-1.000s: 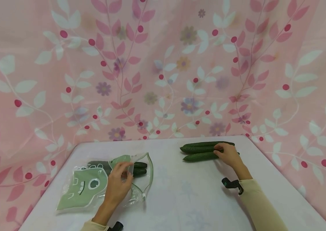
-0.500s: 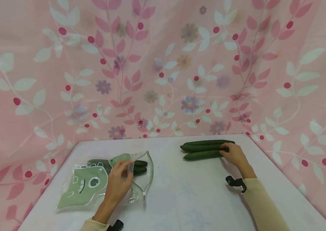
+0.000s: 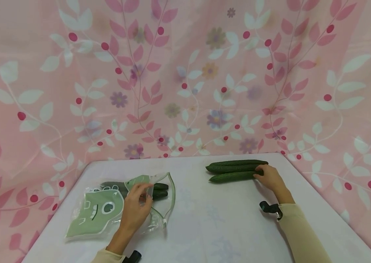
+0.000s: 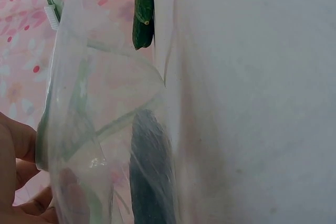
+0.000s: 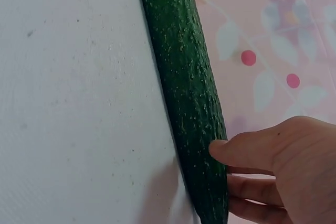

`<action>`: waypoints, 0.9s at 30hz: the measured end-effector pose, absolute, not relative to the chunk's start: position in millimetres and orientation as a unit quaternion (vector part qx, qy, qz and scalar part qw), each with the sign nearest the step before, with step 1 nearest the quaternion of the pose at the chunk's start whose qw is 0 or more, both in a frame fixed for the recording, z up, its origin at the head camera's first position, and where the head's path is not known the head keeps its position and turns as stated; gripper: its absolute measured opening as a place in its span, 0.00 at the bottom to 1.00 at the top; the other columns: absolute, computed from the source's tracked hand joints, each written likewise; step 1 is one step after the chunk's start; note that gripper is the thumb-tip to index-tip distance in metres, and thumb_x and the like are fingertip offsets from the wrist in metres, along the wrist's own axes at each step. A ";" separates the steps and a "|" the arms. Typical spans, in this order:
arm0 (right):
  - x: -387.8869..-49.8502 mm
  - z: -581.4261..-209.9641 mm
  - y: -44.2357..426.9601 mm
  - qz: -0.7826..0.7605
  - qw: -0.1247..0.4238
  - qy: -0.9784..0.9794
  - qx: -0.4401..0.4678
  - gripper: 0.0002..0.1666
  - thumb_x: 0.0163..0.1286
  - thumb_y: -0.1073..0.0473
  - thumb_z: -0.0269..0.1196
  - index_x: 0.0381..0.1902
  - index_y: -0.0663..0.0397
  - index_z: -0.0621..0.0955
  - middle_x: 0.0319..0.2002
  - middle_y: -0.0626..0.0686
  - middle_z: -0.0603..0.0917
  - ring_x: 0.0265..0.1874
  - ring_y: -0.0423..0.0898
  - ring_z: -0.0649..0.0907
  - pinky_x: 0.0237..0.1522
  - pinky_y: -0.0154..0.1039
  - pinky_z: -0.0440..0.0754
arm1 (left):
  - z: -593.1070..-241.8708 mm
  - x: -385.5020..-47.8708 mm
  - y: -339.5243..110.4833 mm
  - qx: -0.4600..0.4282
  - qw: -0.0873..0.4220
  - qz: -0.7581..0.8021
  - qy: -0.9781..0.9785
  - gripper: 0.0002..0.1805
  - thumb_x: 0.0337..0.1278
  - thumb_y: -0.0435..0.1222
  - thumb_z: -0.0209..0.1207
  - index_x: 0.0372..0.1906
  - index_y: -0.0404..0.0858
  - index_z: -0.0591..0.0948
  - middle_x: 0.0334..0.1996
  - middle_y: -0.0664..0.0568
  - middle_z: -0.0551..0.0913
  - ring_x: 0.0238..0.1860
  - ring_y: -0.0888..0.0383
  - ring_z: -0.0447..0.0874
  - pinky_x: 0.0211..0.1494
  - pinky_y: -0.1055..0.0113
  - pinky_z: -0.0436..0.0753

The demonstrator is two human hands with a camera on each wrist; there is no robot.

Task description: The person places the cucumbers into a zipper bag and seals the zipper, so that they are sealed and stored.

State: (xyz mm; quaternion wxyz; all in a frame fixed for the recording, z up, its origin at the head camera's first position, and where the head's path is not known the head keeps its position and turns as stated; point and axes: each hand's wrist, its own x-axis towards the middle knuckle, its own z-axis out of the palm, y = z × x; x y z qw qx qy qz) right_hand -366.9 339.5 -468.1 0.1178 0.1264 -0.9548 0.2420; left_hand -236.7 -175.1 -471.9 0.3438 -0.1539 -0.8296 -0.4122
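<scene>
My left hand [image 3: 136, 208] pinches the upper film of a clear plastic bag [image 4: 73, 93] with green trim, holding its mouth up and apart. Inside the bag lie cucumbers [image 3: 159, 194], their ends showing by the opening; one appears dark through the film in the left wrist view. At the right, my right hand [image 3: 272, 180] has thumb and fingers around the right end of the nearest cucumber [image 3: 231, 177], which lies on the table. In the right wrist view the thumb of my hand [image 5: 278, 166] rests on that cucumber [image 5: 184, 77].
Behind the held cucumber, more cucumbers [image 3: 234, 168] lie side by side near the back edge of the white table [image 3: 198, 219]. A green one-eyed cartoon face [image 3: 96, 212] covers the bag's left part. A pink floral cloth [image 3: 185, 73] hangs behind.
My right hand has slid rightward along the nearest cucumber to its right end. My left hand and the bag have stayed in place.
</scene>
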 end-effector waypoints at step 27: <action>-365.7 -475.4 358.5 0.218 0.075 -0.941 0.247 0.22 0.61 0.68 0.74 0.54 0.69 0.86 0.46 0.62 0.85 0.46 0.64 0.83 0.52 0.64 0.79 | -472.4 -236.9 -175.2 -0.151 0.341 -0.412 -0.832 0.21 0.50 0.19 0.64 0.50 0.36 0.87 0.49 0.50 0.82 0.34 0.60 0.81 0.37 0.64 0.84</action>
